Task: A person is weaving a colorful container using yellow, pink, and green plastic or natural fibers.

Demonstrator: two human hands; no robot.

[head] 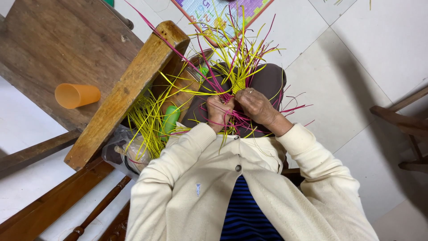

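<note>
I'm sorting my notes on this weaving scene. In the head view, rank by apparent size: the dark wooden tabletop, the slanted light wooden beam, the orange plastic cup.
Largest to smallest, as they look:
1. Dark wooden tabletop
2. Slanted light wooden beam, though it looks nearer the camera, so this gap is unsure
3. Orange plastic cup, clearly smallest

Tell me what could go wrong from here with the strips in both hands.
1. The long yellow strips and pink strips fan out loose above the hands, so they might tangle or slip out of the weave.
2. The left hand and right hand pinch close together on the woven piece; a hard pull could kink a strip.
3. The spare yellow bundle hangs beside the wooden plank and may snag on it.
</note>
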